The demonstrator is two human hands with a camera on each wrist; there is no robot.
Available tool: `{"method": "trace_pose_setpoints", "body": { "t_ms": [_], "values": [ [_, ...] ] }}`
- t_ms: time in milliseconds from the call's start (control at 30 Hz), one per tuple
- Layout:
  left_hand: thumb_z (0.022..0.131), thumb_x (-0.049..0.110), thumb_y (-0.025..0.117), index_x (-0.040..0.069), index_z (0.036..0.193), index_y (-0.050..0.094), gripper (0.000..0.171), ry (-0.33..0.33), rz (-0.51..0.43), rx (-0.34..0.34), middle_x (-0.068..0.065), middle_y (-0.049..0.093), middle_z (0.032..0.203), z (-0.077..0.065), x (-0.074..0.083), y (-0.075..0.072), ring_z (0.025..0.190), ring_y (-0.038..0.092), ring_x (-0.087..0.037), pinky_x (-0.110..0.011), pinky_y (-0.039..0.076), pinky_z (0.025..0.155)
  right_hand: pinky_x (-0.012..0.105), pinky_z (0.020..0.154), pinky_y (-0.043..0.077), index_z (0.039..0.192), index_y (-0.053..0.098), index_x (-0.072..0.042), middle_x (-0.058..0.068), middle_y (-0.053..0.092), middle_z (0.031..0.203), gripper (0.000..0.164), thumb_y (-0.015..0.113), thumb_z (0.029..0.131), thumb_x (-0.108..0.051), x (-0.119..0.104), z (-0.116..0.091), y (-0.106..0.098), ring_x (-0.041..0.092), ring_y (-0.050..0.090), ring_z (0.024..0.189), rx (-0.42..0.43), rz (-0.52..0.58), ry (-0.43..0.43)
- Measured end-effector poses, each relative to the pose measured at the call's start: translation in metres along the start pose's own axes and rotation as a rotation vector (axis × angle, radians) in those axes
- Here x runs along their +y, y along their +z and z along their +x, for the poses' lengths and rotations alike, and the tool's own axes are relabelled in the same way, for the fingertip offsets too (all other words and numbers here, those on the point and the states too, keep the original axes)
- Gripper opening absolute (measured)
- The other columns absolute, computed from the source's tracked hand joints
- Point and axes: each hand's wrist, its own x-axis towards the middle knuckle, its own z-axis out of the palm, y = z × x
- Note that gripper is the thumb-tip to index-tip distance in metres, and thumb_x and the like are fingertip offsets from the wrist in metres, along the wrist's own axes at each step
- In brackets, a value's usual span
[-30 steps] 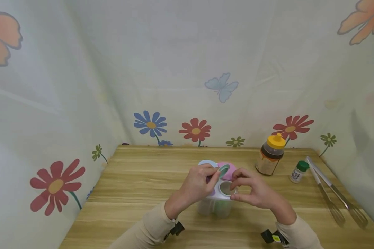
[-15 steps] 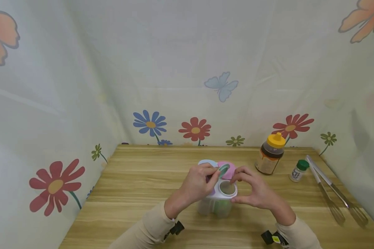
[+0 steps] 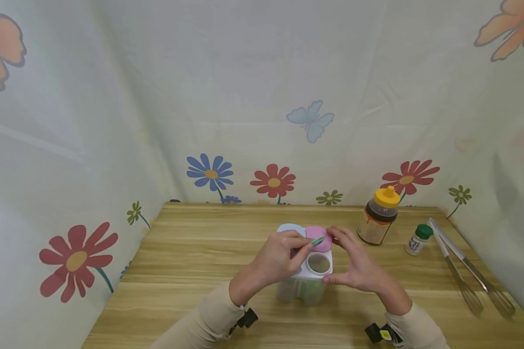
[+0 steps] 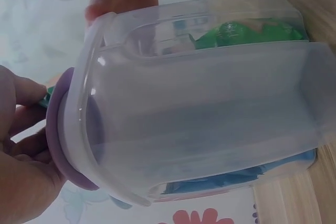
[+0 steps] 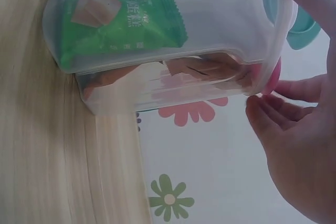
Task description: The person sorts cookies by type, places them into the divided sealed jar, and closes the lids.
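A clear storage box [image 3: 305, 290] with a white top stands on the table, divided into compartments. The left hand [image 3: 277, 254] pinches a small green lid [image 3: 318, 241], tilted above the box. Beneath it is a round open mouth [image 3: 319, 264]; in the compartment below lies a green snack packet [image 5: 123, 24]. The right hand [image 3: 361, 269] holds the box's right side, thumb at the near corner of the top, fingertips at the pink lid [image 5: 271, 80]. A purple lid [image 4: 59, 129], partly hidden by the left hand, and a blue lid [image 3: 289, 228] cover other compartments.
Right of the box stand a jar with a yellow cap [image 3: 379, 215] and a small green-capped shaker [image 3: 418, 240]. Metal tongs [image 3: 469, 266] lie along the table's right side. A flower-printed cloth [image 3: 227, 97] hangs behind the wood-grain table [image 3: 209, 232].
The right hand's fingers have moved from over the open mouth to the pink lid's edge, while its thumb stays by the corner. The green lid has tipped flatter in the left hand.
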Motion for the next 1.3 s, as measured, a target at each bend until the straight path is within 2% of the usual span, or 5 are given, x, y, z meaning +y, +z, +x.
{"method": "trace_pose_setpoints", "body": {
  "t_ms": [100,333,767,1000,1300],
  "values": [
    [0.091,0.018,0.068,0.008,0.107,0.075,0.021,0.011,0.005,-0.046,-0.003,0.074,0.092,0.001,0.002,-0.002,0.067,0.057,-0.002,-0.006,0.042,0.057,0.029,0.106,0.041,0.147,0.031,0.0,0.014,0.04,0.145,0.107,0.092,0.064,-0.029,0.007,-0.001,0.002,0.032,0.047,0.129,-0.042,0.069,0.017],
    [0.094,0.023,0.063,0.01,0.113,0.073,0.025,0.081,0.091,-0.143,-0.001,0.073,0.108,0.003,0.006,-0.007,0.101,0.068,-0.01,-0.022,0.052,0.088,0.024,0.108,0.037,0.152,0.019,0.0,0.021,0.033,0.15,0.115,0.092,0.065,-0.02,0.013,-0.002,0.005,0.032,0.039,0.135,-0.08,0.17,0.042],
    [0.094,0.024,0.064,0.012,0.122,0.068,0.031,0.224,0.24,-0.401,0.0,0.068,0.119,0.007,0.008,-0.019,0.111,0.061,-0.012,-0.026,0.046,0.099,0.014,0.106,0.031,0.154,0.012,-0.004,0.022,0.028,0.154,0.113,0.088,0.07,-0.012,0.019,-0.001,0.008,0.014,0.034,0.139,-0.116,0.342,0.109],
    [0.095,0.027,0.063,0.013,0.121,0.069,0.03,0.278,0.31,-0.455,0.0,0.067,0.119,0.008,0.009,-0.018,0.113,0.06,-0.012,-0.029,0.043,0.104,0.014,0.107,0.03,0.154,0.011,-0.006,0.021,0.024,0.155,0.111,0.086,0.072,-0.012,0.019,-0.001,0.011,0.017,0.033,0.14,-0.129,0.392,0.131],
    [0.094,0.028,0.065,0.014,0.12,0.069,0.029,0.273,0.333,-0.495,0.001,0.067,0.118,0.008,0.011,-0.017,0.114,0.059,-0.012,-0.031,0.041,0.107,0.014,0.108,0.029,0.155,0.009,-0.007,0.021,0.022,0.156,0.115,0.087,0.07,-0.011,0.019,-0.002,0.012,0.03,0.031,0.14,-0.147,0.391,0.113]
  ]
}}
